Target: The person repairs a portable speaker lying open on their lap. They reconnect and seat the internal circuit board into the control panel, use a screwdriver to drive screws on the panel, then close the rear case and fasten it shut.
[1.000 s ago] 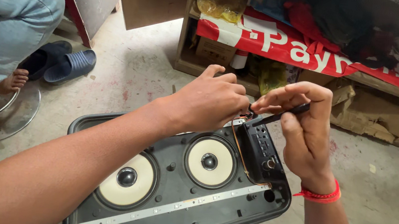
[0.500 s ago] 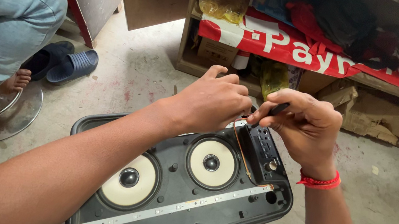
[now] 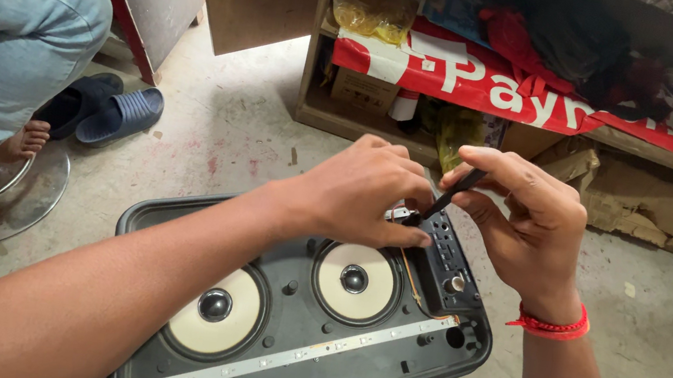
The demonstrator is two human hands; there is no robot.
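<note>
A concrete floor (image 3: 212,136) carries a wooden shelf unit (image 3: 320,55) draped with a red and white banner (image 3: 474,81), and a second person in jeans (image 3: 15,12) sits at the left near a pair of blue sandals (image 3: 106,108). In the foreground the black speaker housing (image 3: 381,371) lies face up, with two cream speaker cones (image 3: 354,281) side by side and a control panel (image 3: 450,258) at its right end. The left hand (image 3: 357,196) curls closed, fingertips pressed on the panel's edge. The right hand (image 3: 528,229) pinches a slim black tool (image 3: 452,194), probably a screwdriver, with its tip down at the panel. A red thread band (image 3: 552,325) circles the right wrist.
</note>
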